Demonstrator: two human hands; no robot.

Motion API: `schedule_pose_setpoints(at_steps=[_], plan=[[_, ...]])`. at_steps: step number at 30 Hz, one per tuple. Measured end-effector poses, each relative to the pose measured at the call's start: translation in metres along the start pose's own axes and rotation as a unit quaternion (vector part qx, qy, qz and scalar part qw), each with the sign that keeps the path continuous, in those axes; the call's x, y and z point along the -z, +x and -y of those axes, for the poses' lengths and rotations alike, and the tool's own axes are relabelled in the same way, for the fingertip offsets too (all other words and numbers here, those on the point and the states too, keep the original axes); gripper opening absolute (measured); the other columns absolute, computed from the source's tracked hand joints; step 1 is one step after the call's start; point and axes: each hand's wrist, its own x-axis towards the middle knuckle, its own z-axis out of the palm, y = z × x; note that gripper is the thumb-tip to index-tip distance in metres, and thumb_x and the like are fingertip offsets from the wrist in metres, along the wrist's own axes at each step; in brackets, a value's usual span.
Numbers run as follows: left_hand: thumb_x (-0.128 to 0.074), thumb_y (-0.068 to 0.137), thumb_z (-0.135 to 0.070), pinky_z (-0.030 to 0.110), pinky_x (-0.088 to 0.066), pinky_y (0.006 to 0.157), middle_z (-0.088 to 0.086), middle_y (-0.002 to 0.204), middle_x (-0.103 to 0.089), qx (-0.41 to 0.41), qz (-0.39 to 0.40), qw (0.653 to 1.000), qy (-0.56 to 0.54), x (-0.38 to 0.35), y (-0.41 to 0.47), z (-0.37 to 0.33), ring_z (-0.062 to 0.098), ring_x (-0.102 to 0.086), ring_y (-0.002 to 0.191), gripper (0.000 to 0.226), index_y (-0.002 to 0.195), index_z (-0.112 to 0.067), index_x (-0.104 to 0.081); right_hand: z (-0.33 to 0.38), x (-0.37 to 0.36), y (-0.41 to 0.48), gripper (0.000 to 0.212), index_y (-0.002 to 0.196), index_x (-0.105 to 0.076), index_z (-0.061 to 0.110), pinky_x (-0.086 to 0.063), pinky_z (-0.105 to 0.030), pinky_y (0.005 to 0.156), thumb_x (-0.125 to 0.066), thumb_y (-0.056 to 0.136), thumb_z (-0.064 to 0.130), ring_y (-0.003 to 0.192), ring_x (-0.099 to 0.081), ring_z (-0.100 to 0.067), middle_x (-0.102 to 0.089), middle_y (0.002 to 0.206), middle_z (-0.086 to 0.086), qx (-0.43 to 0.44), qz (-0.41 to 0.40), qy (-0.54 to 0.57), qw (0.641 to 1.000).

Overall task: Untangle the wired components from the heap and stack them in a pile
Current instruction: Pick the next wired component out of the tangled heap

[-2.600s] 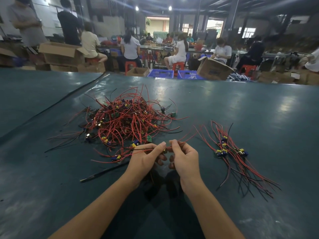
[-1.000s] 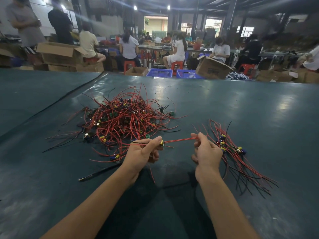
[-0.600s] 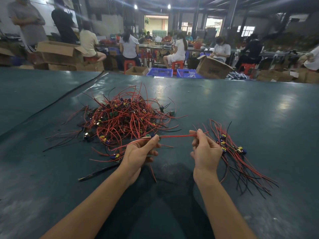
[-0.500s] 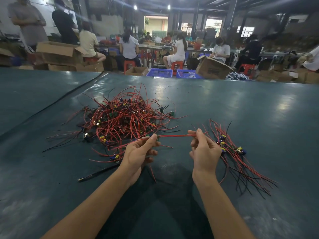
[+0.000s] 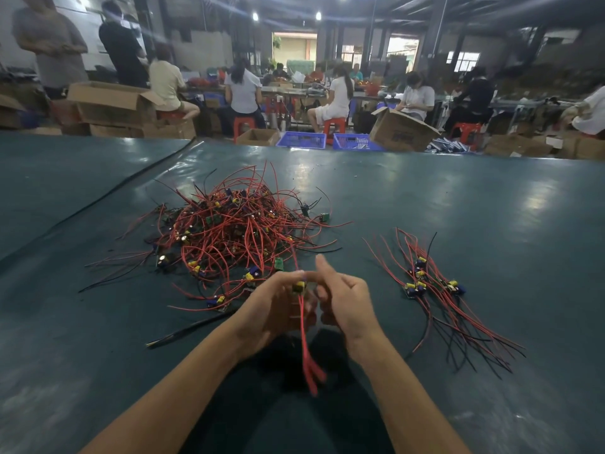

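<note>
A small wired component point(image 5: 298, 286) with a yellow part is being pinched at the fingertips of the left hand point(image 5: 273, 308) and held just above the desk point(image 5: 491, 224), its red wires hanging down in a blur. The right hand point(image 5: 345, 299) is being held close beside it, forefinger raised and the other fingers curled; whether anything is being gripped by it cannot be told. The component is being kept between the tangled heap point(image 5: 235, 231) of red and black wires, beyond and to the left, and the sorted pile point(image 5: 432, 286) to the right. Dark print is being shown on a tilted cardboard box point(image 5: 401, 134), too blurred to be read. The desk is being covered by a glossy dark green sheet; behind it, blue baskets point(image 5: 302, 139), red stools point(image 5: 334, 124) and seated people point(image 5: 244, 90) are being lit by ceiling lamps point(image 5: 318, 16).
</note>
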Motion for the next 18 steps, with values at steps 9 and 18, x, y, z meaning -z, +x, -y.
schedule_pose_setpoints(at_steps=[9,18], plan=[[-0.052,0.082,-0.047,0.029,-0.045,0.064,0.001,0.068,-0.063,0.039,0.009,0.999,-0.006,0.000,-0.001,-0.002,0.015,-0.058,0.063,0.036,0.080,-0.017,-0.070,0.003,-0.009,-0.004,0.026,0.067,-0.078,0.020,-0.056,-0.031,0.067,-0.069,0.089,0.030,0.061,-0.067,-0.015,-0.073,0.068,-0.006,-0.015,-0.051,0.024,0.998],[-0.070,0.076,-0.050,0.023,-0.050,0.055,0.002,0.072,-0.067,-0.051,-0.022,0.996,0.076,-0.008,0.001,0.007,0.014,-0.063,0.063,0.025,0.074,-0.026,-0.071,0.005,-0.010,-0.007,0.028,0.064,-0.078,0.017,-0.047,-0.024,0.037,-0.069,0.089,0.026,0.038,-0.052,-0.014,-0.062,0.051,-0.005,0.011,-0.099,0.085,0.991]])
